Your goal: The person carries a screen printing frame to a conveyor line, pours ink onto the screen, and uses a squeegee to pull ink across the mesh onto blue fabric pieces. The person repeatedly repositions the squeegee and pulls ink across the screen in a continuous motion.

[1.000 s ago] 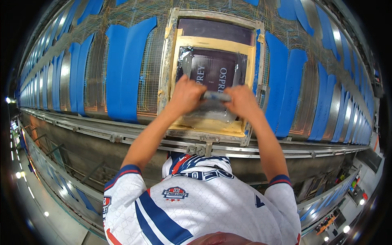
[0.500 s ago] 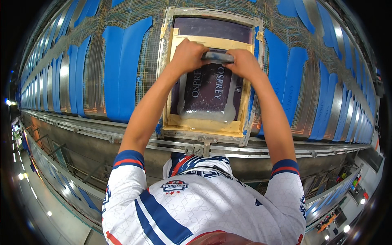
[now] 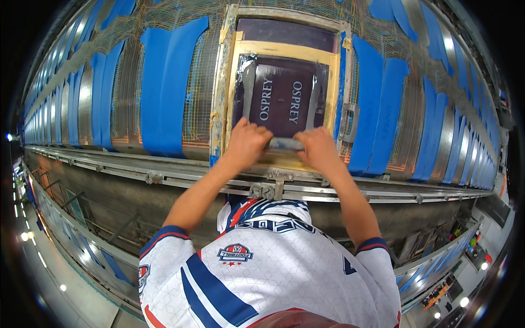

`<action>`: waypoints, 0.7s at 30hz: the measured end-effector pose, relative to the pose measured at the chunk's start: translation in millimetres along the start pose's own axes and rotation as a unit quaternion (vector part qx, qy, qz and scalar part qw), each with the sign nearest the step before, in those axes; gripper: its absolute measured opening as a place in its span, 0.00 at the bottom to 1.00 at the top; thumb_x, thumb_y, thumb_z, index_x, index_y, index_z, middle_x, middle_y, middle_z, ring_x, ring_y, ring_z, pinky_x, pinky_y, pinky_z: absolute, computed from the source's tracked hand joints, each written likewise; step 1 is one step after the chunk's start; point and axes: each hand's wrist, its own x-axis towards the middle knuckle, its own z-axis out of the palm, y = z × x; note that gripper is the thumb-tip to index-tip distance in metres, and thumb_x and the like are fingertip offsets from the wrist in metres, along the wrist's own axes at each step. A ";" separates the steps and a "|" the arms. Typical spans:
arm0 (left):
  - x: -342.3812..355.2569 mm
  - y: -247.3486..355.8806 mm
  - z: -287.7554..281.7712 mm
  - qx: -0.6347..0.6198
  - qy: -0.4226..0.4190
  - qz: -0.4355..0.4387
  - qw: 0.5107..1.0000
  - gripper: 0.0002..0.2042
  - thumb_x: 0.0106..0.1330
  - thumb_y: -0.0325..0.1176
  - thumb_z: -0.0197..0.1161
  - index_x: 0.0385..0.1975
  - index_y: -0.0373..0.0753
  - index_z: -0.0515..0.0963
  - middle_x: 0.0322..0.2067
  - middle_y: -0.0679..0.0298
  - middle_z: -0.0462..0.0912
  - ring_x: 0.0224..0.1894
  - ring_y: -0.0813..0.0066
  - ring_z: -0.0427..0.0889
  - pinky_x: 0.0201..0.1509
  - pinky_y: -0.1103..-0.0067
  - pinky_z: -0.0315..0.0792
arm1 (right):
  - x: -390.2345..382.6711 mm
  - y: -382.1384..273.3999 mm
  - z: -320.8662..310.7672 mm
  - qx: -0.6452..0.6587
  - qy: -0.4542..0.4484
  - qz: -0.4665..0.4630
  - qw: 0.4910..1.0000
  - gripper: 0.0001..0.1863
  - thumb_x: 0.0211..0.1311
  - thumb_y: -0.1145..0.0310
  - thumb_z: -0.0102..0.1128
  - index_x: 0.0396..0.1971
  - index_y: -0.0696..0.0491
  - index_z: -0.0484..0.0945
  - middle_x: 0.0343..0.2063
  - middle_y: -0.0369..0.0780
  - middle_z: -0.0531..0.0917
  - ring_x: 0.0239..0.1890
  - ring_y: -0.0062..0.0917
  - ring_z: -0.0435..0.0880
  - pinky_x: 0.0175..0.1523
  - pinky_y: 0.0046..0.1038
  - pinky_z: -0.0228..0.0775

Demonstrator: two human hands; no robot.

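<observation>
Both of my hands grip a squeegee (image 3: 285, 144) with a worn grey-blue handle. My left hand (image 3: 249, 143) is closed round its left end, my right hand (image 3: 317, 147) round its right end. The squeegee rests low on a screen printing frame (image 3: 225, 71), over the near part of the dark mesh (image 3: 281, 98). Yellow tape (image 3: 290, 51) borders the mesh inside the frame. Pale lettering runs down the mesh in two columns, with greyish ink streaks along both sides. My hands and the handle hide the squeegee's blade and the mesh beneath it.
Blue fabric panels (image 3: 170, 87) lie in rows on the long printing table, left and right of the frame. A metal rail (image 3: 383, 188) runs along the near edge, with a clamp (image 3: 268, 190) below the frame. A metal handle (image 3: 350, 123) juts from the frame's right side.
Both hands have pulled the squeegee from the far part of the mesh down toward me. The wet ink that lay near the mesh's near end is now mostly out of sight; the lettering shows clearly.
</observation>
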 end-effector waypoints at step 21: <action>123.6 -69.4 -24.5 0.004 0.026 0.008 1.000 0.16 0.46 0.44 0.77 0.33 0.45 0.85 0.23 0.63 0.83 0.30 0.61 0.80 0.47 0.68 0.68 | 111.8 66.2 -48.4 -0.025 -0.007 0.057 0.998 0.18 0.47 0.61 0.75 0.38 0.52 0.84 0.30 0.47 0.86 0.36 0.42 0.86 0.43 0.42 0.75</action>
